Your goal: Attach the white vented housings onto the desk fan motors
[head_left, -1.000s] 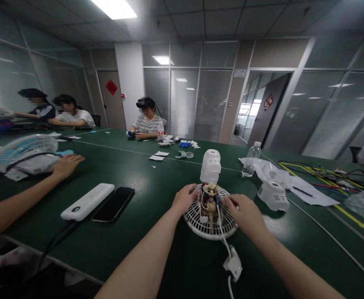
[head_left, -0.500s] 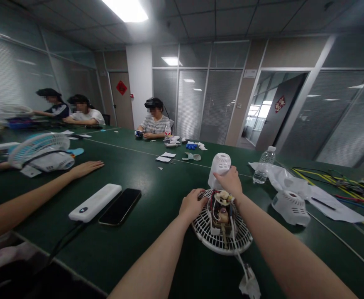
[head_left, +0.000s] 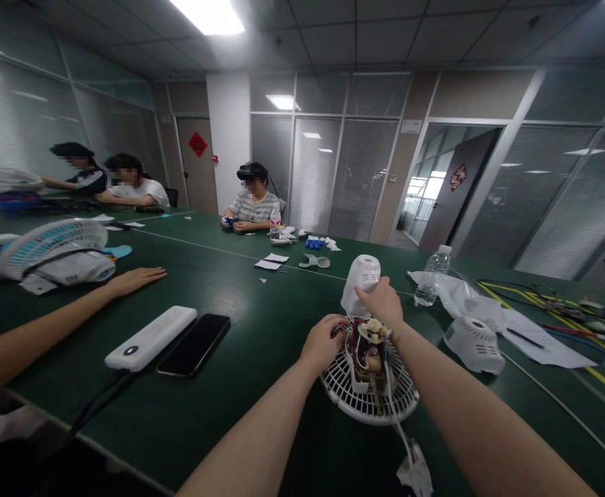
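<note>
A round white fan grille [head_left: 342, 393] lies on the table before me, with a fan motor [head_left: 372, 359] and wires exposed on top of it. My left hand [head_left: 323, 343] grips the grille's far left side, its fingers curled beside the motor and partly hidden. Just beyond the grille, my right hand [head_left: 383, 305] has its fingers around the right side of an upright white motor cover [head_left: 359, 279] with vent slots. A white cord [head_left: 396, 418] runs from the motor toward me to a pale piece in a wrapping [head_left: 414, 473].
To the right are a second slotted white cover [head_left: 474, 345], a water bottle [head_left: 433, 276], paper with a pen [head_left: 523, 338] and cables. Leftward lie a phone [head_left: 194, 345], a white power bank [head_left: 152, 337], another person's hand [head_left: 139, 277] and a fan [head_left: 69, 255]. Several people sit farther back.
The whole view has shifted slightly. Both hands keep their holds on the grille and the white cover, which stay nearly in place.
</note>
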The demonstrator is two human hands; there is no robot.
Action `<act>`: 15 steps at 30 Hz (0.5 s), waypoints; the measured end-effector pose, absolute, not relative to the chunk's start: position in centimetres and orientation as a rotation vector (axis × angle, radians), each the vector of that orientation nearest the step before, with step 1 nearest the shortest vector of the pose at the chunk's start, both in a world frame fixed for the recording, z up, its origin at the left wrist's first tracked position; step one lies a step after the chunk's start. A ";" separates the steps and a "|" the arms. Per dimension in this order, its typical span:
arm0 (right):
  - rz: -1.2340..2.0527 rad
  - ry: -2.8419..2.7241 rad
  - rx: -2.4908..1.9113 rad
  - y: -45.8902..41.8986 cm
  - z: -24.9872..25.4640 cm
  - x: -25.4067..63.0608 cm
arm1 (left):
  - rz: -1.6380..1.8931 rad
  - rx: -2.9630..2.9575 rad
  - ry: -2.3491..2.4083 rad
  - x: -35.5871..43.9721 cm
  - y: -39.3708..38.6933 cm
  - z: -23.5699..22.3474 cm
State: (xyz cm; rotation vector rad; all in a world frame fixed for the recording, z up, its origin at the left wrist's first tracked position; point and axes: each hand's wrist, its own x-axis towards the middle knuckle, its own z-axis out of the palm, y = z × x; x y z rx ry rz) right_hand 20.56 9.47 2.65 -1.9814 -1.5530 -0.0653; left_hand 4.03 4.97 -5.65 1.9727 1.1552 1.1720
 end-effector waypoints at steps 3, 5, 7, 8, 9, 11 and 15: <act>-0.034 -1.536 -1.947 9.2 2.9 20.8 | 1.167 1.964 1.136 4.0 5.0 -5.7; -0.008 -1.509 -1.913 9.2 3.1 20.9 | 1.176 1.953 1.140 4.1 5.0 -5.7; 0.022 -1.458 -1.878 9.2 3.5 21.1 | 1.174 1.941 1.148 4.1 5.0 -5.6; 0.038 -1.421 -1.860 9.2 3.7 21.3 | 1.172 1.936 1.148 4.1 5.0 -5.6; 0.055 -1.377 -1.841 9.2 3.8 21.5 | 1.173 1.931 1.142 4.1 5.0 -5.6; 0.101 -1.273 -1.795 8.7 3.9 22.2 | 1.185 1.914 1.118 4.1 4.9 -5.5; 0.300 -1.094 -1.659 5.2 2.9 24.5 | 1.201 1.905 1.090 3.9 4.7 -5.3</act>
